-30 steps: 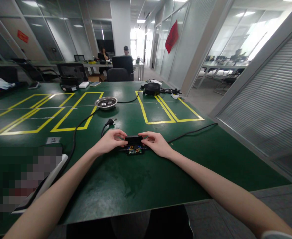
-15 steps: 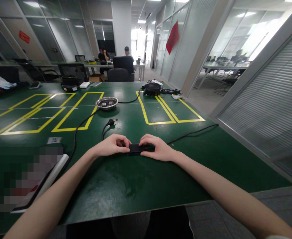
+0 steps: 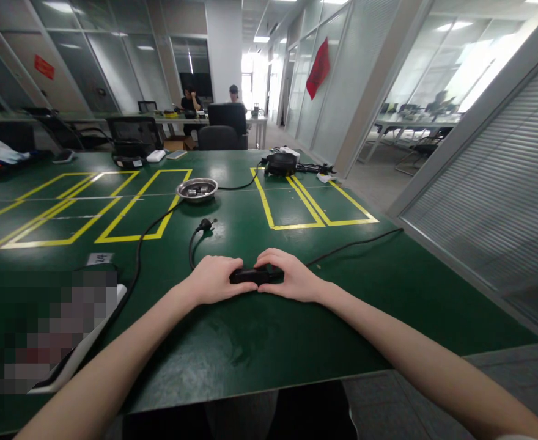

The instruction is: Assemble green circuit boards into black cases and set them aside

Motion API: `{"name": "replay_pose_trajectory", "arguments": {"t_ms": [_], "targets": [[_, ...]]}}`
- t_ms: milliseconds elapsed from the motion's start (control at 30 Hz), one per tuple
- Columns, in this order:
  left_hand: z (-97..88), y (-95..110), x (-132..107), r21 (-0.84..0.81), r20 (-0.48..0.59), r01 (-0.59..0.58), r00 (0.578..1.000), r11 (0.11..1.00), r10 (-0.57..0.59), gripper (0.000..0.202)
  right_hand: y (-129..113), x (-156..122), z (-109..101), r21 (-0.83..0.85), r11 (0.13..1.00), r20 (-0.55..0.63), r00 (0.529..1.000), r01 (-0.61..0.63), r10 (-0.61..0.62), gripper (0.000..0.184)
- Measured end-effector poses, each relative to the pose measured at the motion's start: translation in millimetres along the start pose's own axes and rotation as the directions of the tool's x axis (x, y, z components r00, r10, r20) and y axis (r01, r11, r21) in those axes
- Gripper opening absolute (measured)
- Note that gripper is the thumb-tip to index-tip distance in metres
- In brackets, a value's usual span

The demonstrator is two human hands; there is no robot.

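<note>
A small black box (image 3: 249,275) lies flat on the green table (image 3: 232,342), its lid down. My left hand (image 3: 216,280) is curled over its left end and my right hand (image 3: 287,278) over its right end, fingers pressing on the box from both sides. Most of the box is hidden under my fingers. A black cable (image 3: 356,242) runs from the box toward the table's right edge.
A black power cord with a plug (image 3: 203,227) lies just beyond my hands. A metal bowl (image 3: 197,189) holding small parts sits farther back, among yellow floor-tape rectangles. Black equipment (image 3: 280,163) stands at the far end. A white strip (image 3: 85,342) lies left. Two people sit at a distant desk.
The box's lid stood open a second ago, showing coloured parts inside. It has come down flat, and both hands have closed in over the box.
</note>
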State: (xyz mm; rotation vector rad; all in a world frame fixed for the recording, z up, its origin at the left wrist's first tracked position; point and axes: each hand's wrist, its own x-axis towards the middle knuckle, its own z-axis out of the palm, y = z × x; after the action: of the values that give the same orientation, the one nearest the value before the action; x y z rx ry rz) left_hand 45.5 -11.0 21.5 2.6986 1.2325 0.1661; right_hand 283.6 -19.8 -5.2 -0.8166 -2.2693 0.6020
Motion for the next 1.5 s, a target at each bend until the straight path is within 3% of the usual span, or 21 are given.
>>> {"name": "replay_pose_trajectory", "arguments": {"t_ms": [133, 267, 467, 633, 767, 867, 933, 1033, 1100, 1167, 1300, 1400, 1500], "targets": [[1.2, -3, 1, 0.01, -0.055, -0.113, 0.992, 0.994, 0.114, 0.048, 1, -1, 0, -0.068, 0.997, 0.048, 0.998, -0.045, 0.048, 0.034], [0.6, -4, 1, 0.031, -0.114, -0.143, 0.983, 0.989, 0.146, 0.049, 0, -1, 0, -0.115, 0.992, 0.028, 0.998, -0.048, 0.051, 0.025], [0.7, 4, 0, 0.006, -0.104, -0.02, 0.994, 1.0, 0.021, 0.045, -8, -1, 2, -0.213, 0.976, -0.041, 0.999, -0.033, 0.025, 0.028], [5.2, 9, 0, -0.006, -0.084, 0.06, 0.995, 0.998, -0.06, 0.043, -6, 1, 6, -0.165, 0.984, -0.028, 0.998, -0.068, 0.064, 0.034], [8.0, 17, 1, 0.035, -0.147, -0.023, 0.989, 0.999, 0.028, 0.039, -3, 1, 10, -0.163, 0.971, -0.085, 0.983, -0.173, 0.161, 0.04], [13.1, 26, 3, 0.118, -0.197, -0.05, 0.978, 0.992, 0.073, 0.053, 0, 3, 14, -0.149, 0.945, -0.149, 0.951, -0.291, 0.27, 0.049], [17.3, 31, 5, 0.161, -0.183, -0.046, 0.98, 0.986, 0.075, 0.056, 2, 3, 15, -0.118, 0.938, -0.173, 0.937, -0.326, 0.304, 0.046], [21.0, 32, 9, 0.221, -0.112, -0.038, 0.992, 0.975, 0.064, 0.042, 0, 3, 13, -0.097, 0.932, -0.176, 0.928, -0.35, 0.33, 0.034], [20.7, 30, 11, 0.217, -0.068, -0.037, 0.996, 0.975, 0.053, 0.038, -3, 2, 9, -0.114, 0.938, -0.122, 0.942, -0.326, 0.313, 0.024], [19.2, 26, 11, 0.18, -0.039, -0.035, 0.998, 0.983, 0.043, 0.036, -8, 0, 3, -0.148, 0.966, -0.026, 0.977, -0.213, 0.211, 0.017], [16.6, 22, 9, 0.115, -0.033, -0.039, 0.999, 0.993, 0.043, 0.032, -8, -4, -4, -0.192, 0.981, 0.109, 0.994, 0.032, -0.011, 0.03], [13.0, 19, 7, 0.123, -0.1, -0.055, 0.993, 0.991, 0.067, 0.035, -5, -5, -5, -0.153, 0.988, 0.044, 0.999, 0.032, -0.026, 0.026], [7.0, 16, 5, 0.16, -0.119, -0.087, 0.987, 0.983, 0.106, 0.029, -6, -3, -6, -0.081, 0.996, -0.027, 0.999, -0.04, 0.038, 0.026]]}}
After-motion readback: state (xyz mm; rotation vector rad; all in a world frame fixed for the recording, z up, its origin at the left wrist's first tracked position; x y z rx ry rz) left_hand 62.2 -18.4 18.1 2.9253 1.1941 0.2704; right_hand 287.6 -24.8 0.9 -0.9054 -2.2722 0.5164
